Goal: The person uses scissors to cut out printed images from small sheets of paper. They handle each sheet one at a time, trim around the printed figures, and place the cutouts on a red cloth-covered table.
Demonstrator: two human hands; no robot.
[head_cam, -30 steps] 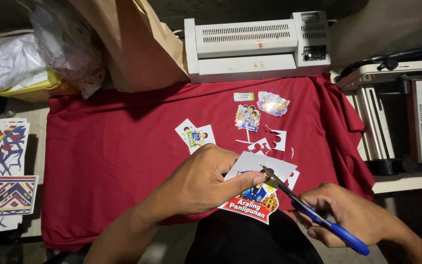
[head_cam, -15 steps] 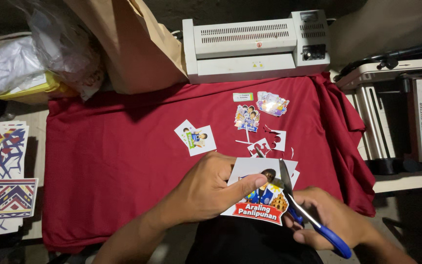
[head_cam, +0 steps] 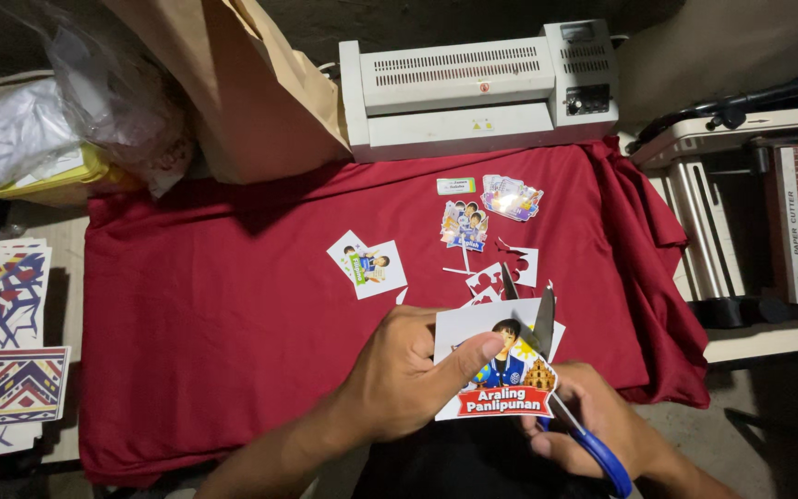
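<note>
A red cloth (head_cam: 214, 351) is spread before a white laminator (head_cam: 477, 88). Above its near edge a colourful printed card (head_cam: 501, 365) is pinched by the left hand (head_cam: 408, 379); open blue-handled scissors (head_cam: 556, 370) are gripped by the right hand (head_cam: 602, 430)

A table draped in a dark red cloth (head_cam: 214, 333) carries everything. At its twelve o'clock edge sits a white laminating machine (head_cam: 477, 88), with a brown paper bag (head_cam: 251, 92) leaning at eleven o'clock and a crumpled clear plastic bag (head_cam: 113, 111) beside that at ten. Near the centre lies a small white cartoon cutout (head_cam: 368, 264). Toward one o'clock lie a small label strip (head_cam: 455, 186), a glossy sticker cutout (head_cam: 511, 198) and a figure cutout (head_cam: 465, 226). Just below them, white paper scraps (head_cam: 501, 273) are scattered on the cloth.
</note>
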